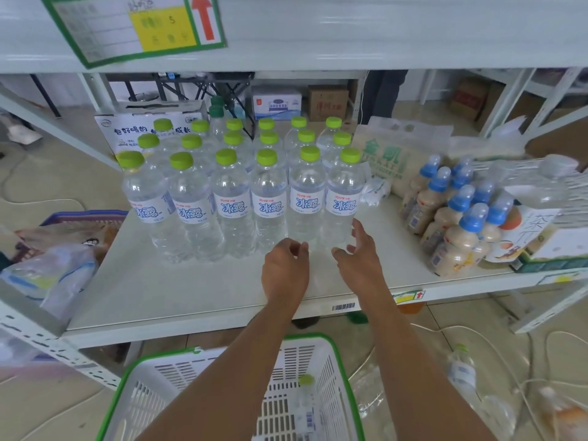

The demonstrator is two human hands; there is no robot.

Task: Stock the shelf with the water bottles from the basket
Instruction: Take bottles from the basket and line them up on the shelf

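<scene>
Several clear water bottles (269, 198) with green caps and blue-lettered labels stand in rows on the white shelf (178, 291). Both of my hands hover over the shelf just in front of the two rightmost front bottles. My left hand (286, 268) has loosely curled fingers and holds nothing. My right hand (359, 253) is spread, fingers relaxed, a little short of the rightmost front bottle (345, 198). Below the shelf sits a white basket with a green rim (342, 370). One water bottle (305, 405) lies inside it, partly hidden by my forearms.
Packs of beige drink bottles (458, 224) with blue caps stand on the right of the shelf, beside a carton (547, 237). A paper bag (391, 157) and a white box (146, 128) stand behind the bottles. Loose bottles (461, 370) and cables lie on the floor at right.
</scene>
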